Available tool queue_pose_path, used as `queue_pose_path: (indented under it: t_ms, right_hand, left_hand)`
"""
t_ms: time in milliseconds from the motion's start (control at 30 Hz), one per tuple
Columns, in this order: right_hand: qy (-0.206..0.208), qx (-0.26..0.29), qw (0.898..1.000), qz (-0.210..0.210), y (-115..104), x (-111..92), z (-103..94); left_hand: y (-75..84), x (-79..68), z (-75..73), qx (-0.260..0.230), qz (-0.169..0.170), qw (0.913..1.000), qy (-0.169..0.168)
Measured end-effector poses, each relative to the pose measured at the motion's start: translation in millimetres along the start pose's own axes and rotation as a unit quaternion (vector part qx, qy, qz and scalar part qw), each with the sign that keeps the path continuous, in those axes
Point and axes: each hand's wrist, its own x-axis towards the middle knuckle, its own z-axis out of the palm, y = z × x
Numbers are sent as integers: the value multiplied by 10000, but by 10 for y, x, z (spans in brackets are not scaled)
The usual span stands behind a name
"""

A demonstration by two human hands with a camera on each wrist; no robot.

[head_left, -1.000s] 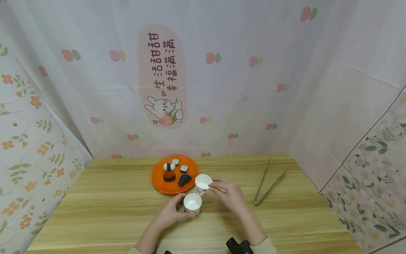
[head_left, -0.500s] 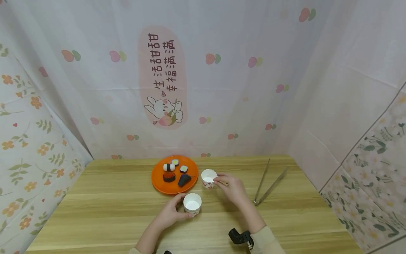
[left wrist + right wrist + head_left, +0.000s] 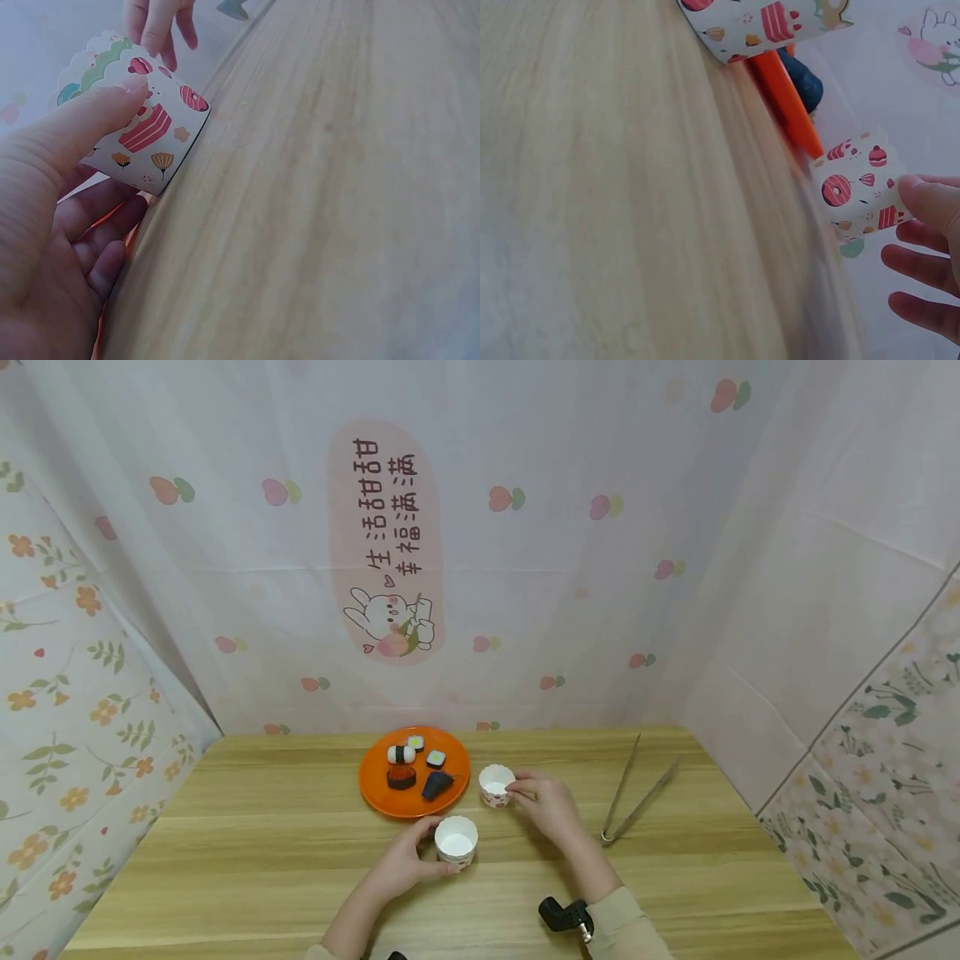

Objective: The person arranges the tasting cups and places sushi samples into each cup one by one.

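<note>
My left hand (image 3: pixel 397 867) holds a white paper baking cup (image 3: pixel 456 842) on the table, thumb at the front and fingers behind. In the left wrist view, layered scalloped rims show on this cup (image 3: pixel 169 131), so more than one seems nested there. Farther back and to the right, my right hand (image 3: pixel 551 810) pinches the rim of another paper baking cup (image 3: pixel 495 787), printed with pink cakes and donuts. The right wrist view shows the thumb against this cup's wall (image 3: pixel 862 187), the lower fingers spread away from it. Whether its base touches the table cannot be told.
An orange plate (image 3: pixel 372 797) bearing several toy sushi pieces (image 3: pixel 401 777) stands at the back, just left of the right-hand cup. Metal tongs (image 3: pixel 621 806) lie spread on the wooden table (image 3: pixel 262 843) at the right. A patterned curtain (image 3: pixel 525 577) hangs behind.
My right hand has carried its cup back and to the right, away from the left-hand cup, then slightly down in the last half second. The left hand has stayed in place.
</note>
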Motion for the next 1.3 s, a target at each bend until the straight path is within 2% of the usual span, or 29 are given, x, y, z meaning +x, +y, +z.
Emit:
queue_pose_path:
  t_ms: [333, 600, 1000, 1300]
  right_hand:
    - [-85, -244, 9996, -88, 57, -40, 32]
    - [-147, -264, 9995, 23, 64, -43, 37]
    - [-146, -341, 9992, 163, -34, -33, -95]
    - [0, -279, 9990, -359, -235, -71, -202]
  left_hand:
    - [-1, -3, 8, 22, 76, 10000, 30]
    - [1, -3, 6, -2, 99, 9999, 17]
    - [-3, -1, 8, -22, 127, 9999, 22]
    - [-2, 0, 15, 19, 94, 10000, 20]
